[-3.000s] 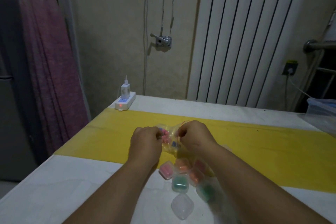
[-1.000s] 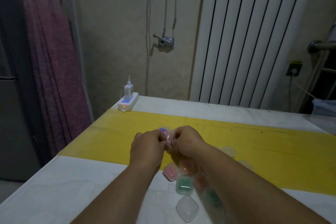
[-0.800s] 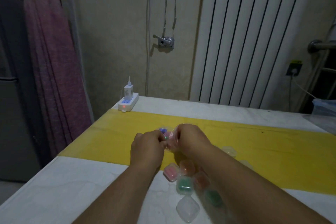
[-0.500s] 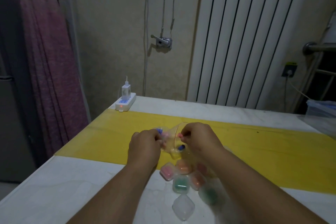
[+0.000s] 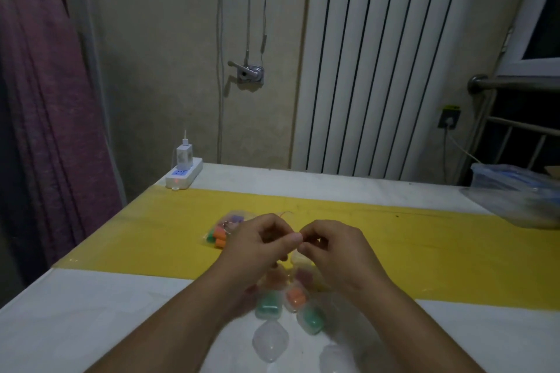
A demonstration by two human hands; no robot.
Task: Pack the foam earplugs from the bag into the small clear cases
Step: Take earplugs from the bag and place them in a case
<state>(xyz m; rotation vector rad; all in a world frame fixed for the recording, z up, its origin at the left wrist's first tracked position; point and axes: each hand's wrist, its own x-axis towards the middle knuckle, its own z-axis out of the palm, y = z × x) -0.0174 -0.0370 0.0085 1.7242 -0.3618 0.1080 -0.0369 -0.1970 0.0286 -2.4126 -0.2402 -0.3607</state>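
Note:
The clear bag of coloured foam earplugs (image 5: pixel 223 232) lies on the yellow mat (image 5: pixel 424 251), just left of my hands. My left hand (image 5: pixel 257 247) and my right hand (image 5: pixel 331 253) meet fingertip to fingertip above the cases, and both pinch a small item too small to identify. A thin reddish strand (image 5: pixel 286 213) loops above my left hand. Below the hands sit small cases: two with green plugs (image 5: pixel 268 307) (image 5: pixel 310 319), one with orange plugs (image 5: pixel 295 300), and an empty clear case (image 5: pixel 270 344). More cases are partly hidden under my hands.
A white power strip with a charger (image 5: pixel 184 174) sits at the table's far left corner. Crumpled clear plastic and a box (image 5: pixel 515 191) lie at the far right edge. A radiator and a wall stand behind the white table (image 5: pixel 91 312).
The bag, held between both hands before, now lies on the mat to the left. My hands have come together over the cases and pinch something small.

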